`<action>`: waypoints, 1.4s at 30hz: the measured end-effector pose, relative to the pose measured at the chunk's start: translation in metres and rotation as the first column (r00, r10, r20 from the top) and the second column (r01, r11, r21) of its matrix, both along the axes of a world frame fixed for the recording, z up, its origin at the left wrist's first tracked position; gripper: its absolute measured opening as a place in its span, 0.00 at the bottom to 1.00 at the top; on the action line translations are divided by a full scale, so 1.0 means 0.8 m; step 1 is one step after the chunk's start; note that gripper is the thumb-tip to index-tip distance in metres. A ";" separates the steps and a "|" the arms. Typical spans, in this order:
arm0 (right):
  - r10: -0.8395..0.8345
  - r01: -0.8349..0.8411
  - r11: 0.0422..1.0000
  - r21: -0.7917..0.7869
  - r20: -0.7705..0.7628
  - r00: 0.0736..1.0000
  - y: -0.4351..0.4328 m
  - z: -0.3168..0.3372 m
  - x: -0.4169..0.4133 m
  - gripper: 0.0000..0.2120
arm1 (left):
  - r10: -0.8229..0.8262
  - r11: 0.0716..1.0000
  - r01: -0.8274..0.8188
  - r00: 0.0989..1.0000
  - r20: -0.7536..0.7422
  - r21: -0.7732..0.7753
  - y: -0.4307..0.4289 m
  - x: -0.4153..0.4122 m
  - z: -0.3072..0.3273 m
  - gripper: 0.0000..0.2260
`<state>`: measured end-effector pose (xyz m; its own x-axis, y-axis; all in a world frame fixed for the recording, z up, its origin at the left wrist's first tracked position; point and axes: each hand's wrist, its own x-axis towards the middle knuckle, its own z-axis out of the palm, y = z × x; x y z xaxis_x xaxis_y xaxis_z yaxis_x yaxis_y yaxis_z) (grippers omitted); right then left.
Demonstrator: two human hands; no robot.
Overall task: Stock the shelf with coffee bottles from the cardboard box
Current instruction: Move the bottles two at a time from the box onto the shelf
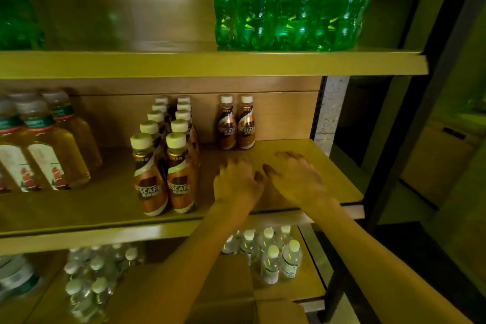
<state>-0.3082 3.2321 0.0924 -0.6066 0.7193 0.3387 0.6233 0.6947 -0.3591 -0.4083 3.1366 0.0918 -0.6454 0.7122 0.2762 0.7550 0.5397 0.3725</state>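
Note:
Two rows of brown coffee bottles point(168, 166) with cream caps run from front to back on the middle shelf point(105, 202). Two more coffee bottles point(236, 123) stand upright side by side at the shelf's back, right of the rows. My left hand point(236, 181) and my right hand point(297, 179) hover palm down over the bare shelf in front of that pair, fingers spread, holding nothing. Part of the cardboard box point(231, 297) shows at the bottom, under my forearms; its contents are hidden.
Amber drink bottles point(50, 144) fill the middle shelf's left end. Packs of green bottles point(289, 2) sit on the top shelf. Small clear water bottles point(276, 258) stand on the bottom shelf. A dark upright post point(394, 139) borders the shelf on the right.

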 end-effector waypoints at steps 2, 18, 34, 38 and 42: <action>0.000 0.001 0.999 0.041 -0.019 1.000 -0.026 -0.006 0.024 0.14 | -0.042 0.999 0.042 0.998 -0.049 0.000 -0.027 0.020 -0.008 0.22; 0.014 -0.015 0.999 -0.034 -0.039 0.999 -0.209 -0.122 0.097 0.19 | -0.147 0.989 0.147 0.989 -0.001 0.016 -0.218 0.076 -0.114 0.19; 0.109 0.053 0.872 -0.486 0.298 0.948 -0.298 -0.329 0.096 0.22 | -0.004 0.880 0.105 0.977 0.213 -0.464 -0.348 0.052 -0.319 0.20; 0.102 0.117 0.873 -0.473 0.411 0.906 -0.309 -0.359 0.102 0.23 | -0.002 0.844 0.142 0.965 0.263 -0.516 -0.358 0.048 -0.353 0.19; 0.054 0.140 0.891 -0.432 0.407 0.912 -0.310 -0.366 0.100 0.21 | -0.030 0.811 0.209 0.947 0.319 -0.546 -0.362 0.039 -0.377 0.20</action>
<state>-0.2281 2.9845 -0.2005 -0.5834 0.7607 -0.2845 0.8039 0.4912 -0.3353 -0.3768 2.8471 -0.2096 -0.5294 0.7582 -0.3806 0.7379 0.6329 0.2344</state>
